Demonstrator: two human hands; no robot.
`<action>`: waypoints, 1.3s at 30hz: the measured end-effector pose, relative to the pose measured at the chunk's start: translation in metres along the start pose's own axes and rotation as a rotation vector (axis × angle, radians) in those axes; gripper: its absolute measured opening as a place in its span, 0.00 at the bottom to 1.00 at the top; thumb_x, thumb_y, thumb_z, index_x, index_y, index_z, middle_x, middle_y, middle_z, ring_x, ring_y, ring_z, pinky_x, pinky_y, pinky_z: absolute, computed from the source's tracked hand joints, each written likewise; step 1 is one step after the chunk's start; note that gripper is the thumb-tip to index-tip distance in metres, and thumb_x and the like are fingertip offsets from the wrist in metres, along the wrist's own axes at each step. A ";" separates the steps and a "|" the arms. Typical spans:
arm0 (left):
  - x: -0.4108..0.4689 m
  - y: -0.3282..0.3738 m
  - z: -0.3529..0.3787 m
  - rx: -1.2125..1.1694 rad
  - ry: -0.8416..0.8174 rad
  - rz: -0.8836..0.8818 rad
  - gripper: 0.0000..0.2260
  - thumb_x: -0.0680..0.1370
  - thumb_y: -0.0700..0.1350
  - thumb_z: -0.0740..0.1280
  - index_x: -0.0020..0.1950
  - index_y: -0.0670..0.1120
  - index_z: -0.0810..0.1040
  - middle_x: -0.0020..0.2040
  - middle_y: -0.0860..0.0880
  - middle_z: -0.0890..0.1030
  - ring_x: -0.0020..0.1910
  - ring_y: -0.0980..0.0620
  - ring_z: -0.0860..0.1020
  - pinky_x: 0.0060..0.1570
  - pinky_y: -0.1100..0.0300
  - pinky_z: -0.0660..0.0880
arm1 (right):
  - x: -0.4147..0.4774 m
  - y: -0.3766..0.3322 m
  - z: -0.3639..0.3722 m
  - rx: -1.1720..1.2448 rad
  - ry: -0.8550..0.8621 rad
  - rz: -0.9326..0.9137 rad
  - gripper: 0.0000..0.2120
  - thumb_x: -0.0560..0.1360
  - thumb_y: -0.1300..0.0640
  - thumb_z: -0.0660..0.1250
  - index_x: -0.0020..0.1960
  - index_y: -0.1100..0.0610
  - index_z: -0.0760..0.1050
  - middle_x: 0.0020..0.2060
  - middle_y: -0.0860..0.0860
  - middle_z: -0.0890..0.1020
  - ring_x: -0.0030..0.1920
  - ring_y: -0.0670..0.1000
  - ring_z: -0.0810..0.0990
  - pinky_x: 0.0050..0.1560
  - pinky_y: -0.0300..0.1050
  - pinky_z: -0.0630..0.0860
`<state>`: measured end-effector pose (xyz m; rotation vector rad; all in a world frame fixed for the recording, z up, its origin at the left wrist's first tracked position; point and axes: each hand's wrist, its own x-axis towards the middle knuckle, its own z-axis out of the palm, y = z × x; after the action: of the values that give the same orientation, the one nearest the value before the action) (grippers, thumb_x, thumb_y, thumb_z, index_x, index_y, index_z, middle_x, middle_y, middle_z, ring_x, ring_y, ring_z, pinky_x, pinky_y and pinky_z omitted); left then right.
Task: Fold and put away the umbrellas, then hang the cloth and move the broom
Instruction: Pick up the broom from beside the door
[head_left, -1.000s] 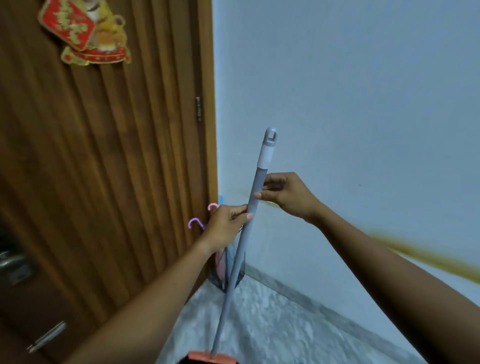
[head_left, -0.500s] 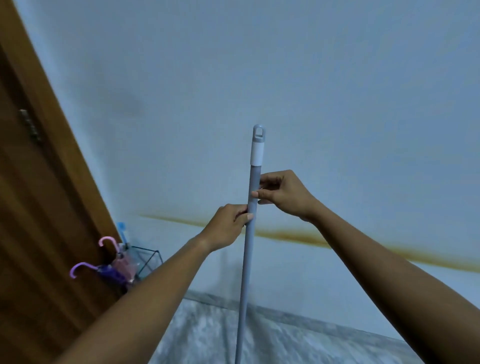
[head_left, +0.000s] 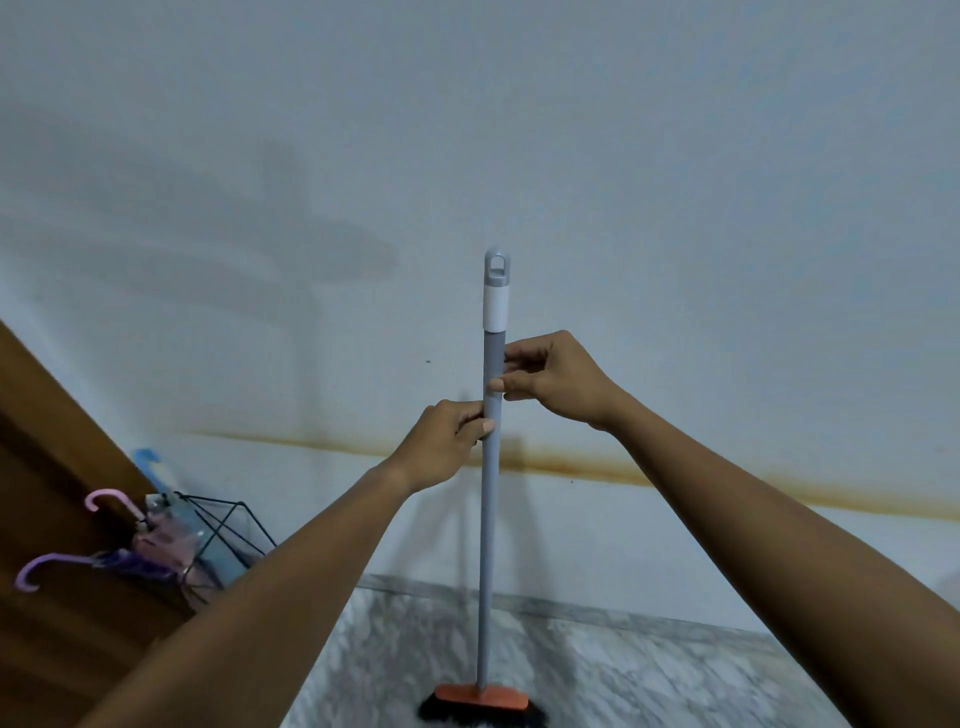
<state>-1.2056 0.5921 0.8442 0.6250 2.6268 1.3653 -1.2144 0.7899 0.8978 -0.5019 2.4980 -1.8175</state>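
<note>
The broom (head_left: 487, 519) stands upright in front of the pale wall, with a grey pole, a white collar, a hanging loop on top and an orange head with black bristles on the marble floor. My left hand (head_left: 447, 447) grips the pole from the left. My right hand (head_left: 550, 376) pinches the pole just above it, below the white collar. Folded umbrellas with a purple hooked handle (head_left: 36, 569), a pink one (head_left: 106, 501) and a blue one (head_left: 148, 460) stand in a black wire stand (head_left: 228, 525) at the lower left.
A brown wooden door (head_left: 57, 519) fills the lower left corner behind the umbrella stand. The wall (head_left: 675, 182) carries a rusty horizontal stain at waist height. Marble floor (head_left: 623, 675) spreads to the right of the broom head.
My view has swung right, away from the door; the umbrella stand now sits far left. The broom has come upright, moved right along the wall, with both hands keeping their hold.
</note>
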 end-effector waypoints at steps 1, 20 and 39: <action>0.005 -0.004 0.001 -0.002 -0.006 -0.008 0.13 0.79 0.51 0.61 0.42 0.45 0.79 0.37 0.46 0.77 0.39 0.51 0.72 0.54 0.40 0.76 | 0.004 0.005 -0.001 -0.005 -0.001 0.011 0.09 0.73 0.65 0.75 0.53 0.64 0.84 0.48 0.65 0.85 0.51 0.64 0.84 0.55 0.54 0.83; 0.085 -0.079 0.000 -0.077 -0.010 -0.067 0.13 0.83 0.44 0.60 0.40 0.56 0.75 0.30 0.57 0.71 0.31 0.58 0.68 0.36 0.62 0.66 | 0.093 0.078 0.012 -0.017 0.014 0.140 0.09 0.74 0.62 0.75 0.53 0.61 0.85 0.47 0.67 0.84 0.45 0.61 0.83 0.55 0.56 0.83; 0.104 -0.095 -0.015 -0.103 0.053 -0.088 0.11 0.83 0.45 0.61 0.42 0.54 0.77 0.36 0.52 0.80 0.41 0.49 0.80 0.43 0.57 0.74 | 0.117 0.085 0.027 -0.070 0.164 0.222 0.08 0.74 0.57 0.76 0.51 0.58 0.87 0.43 0.56 0.88 0.48 0.58 0.86 0.50 0.51 0.84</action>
<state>-1.3331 0.5751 0.7852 0.4603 2.5696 1.4992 -1.3416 0.7572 0.8304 -0.0735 2.6039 -1.7585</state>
